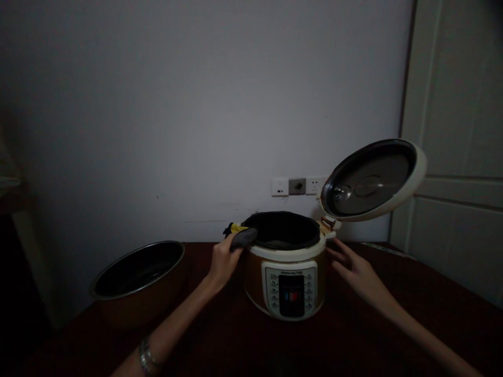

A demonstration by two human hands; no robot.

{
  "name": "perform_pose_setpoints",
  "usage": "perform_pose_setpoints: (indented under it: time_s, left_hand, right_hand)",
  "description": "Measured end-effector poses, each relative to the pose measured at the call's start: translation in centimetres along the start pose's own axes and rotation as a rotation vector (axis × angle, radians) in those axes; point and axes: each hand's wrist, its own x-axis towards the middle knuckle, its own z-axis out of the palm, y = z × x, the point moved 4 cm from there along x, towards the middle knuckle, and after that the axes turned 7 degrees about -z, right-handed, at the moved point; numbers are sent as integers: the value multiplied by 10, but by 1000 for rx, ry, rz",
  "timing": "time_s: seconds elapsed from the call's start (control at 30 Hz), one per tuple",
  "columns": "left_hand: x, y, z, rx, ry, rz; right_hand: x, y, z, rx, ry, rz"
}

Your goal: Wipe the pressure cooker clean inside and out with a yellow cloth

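Left hand (223,262) has its fingers clamped on a grey-and-yellow cloth (242,238), pressed to the rim of the open gold-and-white electric cooker (288,272), centre frame on the dark worktop (236,335). Right hand (351,267) hovers beside it, fingers spread and empty. Rim-wiping, I'd judge; going further round calls for a steadied cooker.

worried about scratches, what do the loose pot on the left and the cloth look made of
The loose pot looks like metal: thin bright rim, dark inside, maybe non-stick. The cloth in the left hand looks like soft fabric, grey and yellow, bunched on the cooker rim.
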Motion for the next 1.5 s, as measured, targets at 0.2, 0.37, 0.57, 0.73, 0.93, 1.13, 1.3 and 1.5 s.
perform_pose_setpoints:
  time_s: [0.2,0.37,0.57,0.73,0.93,1.13,1.3,1.5]
  left_hand:
    - [-27,17,10,46,18,452]
    - [-46,42,22,122,77,876]
    - [-52,86,45,256,158,1092]
    - [-49,125,77,516,107,1104]
    - [-37,164,116,727,-134,1058]
    - [-20,183,147,686,-347,974]
    - [-4,189,123,345,-513,737]
    - [26,179,70,-531,-443,183]
  right_hand:
    - [-1,-2,0,34,-6,25]
    - [-1,-2,2,54,-7,17]
    - [0,5,2,63,-19,2]
    - [2,6,-6,137,-31,23]
    - [0,-3,-25,77,-4,8]
    - [1,-10,-47,-15,73,-12]
    - [-6,-48,-60,-247,98,-246]
    - [-5,-104,-47,-90,28,-375]
